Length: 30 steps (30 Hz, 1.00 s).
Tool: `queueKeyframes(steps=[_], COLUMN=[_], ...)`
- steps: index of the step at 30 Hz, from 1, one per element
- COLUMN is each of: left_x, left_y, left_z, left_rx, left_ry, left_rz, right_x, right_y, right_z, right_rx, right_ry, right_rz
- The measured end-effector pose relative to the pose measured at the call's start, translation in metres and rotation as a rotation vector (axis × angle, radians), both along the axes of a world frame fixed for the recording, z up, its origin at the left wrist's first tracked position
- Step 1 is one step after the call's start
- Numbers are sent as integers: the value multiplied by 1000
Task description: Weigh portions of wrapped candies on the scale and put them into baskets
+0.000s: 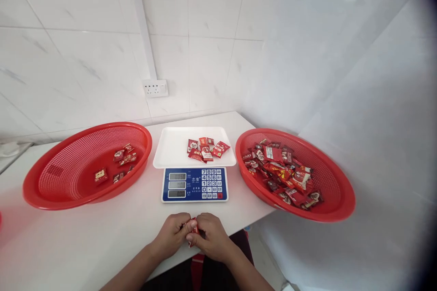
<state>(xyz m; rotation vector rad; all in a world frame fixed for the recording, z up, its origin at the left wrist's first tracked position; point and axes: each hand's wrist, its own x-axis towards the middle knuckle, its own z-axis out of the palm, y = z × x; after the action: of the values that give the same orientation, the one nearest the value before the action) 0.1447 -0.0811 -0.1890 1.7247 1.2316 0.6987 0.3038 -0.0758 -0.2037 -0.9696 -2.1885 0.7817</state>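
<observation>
Both hands are closed around one small red snack packet [191, 242] at the table's front edge. My left hand [173, 233] grips it from the left, its thumb pressed on the wrapper. On the other side my right hand [212, 235] pinches the same packet, and the fingers hide most of it. Just beyond the hands stands a digital scale [194, 185] with a blue keypad and small displays. Several red packets [206, 151] lie on the right half of its white weighing tray [172, 145].
A red plastic basket [85, 132] with a few packets stands at left. Another red basket [344, 195], holding many packets, sits at right, partly over the edge of the white table [102, 227]. A socket [155, 88] is on the tiled wall behind.
</observation>
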Motion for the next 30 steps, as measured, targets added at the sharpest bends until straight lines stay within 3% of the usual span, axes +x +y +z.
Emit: queueKeyframes(steps=[11,24,30], left_x=[19,34,31], left_y=[-16,-13,-14], left_z=[13,22,15], left_rx=[-77,-192,-176], left_ry=[-68,-223,-217], left_rz=[167,177,201], right_x=[7,14,15], right_y=[2,8,8], right_z=[2,6,3], right_rx=[-149,-227,-242], right_ry=[11,95,135], right_rz=[47,100,90])
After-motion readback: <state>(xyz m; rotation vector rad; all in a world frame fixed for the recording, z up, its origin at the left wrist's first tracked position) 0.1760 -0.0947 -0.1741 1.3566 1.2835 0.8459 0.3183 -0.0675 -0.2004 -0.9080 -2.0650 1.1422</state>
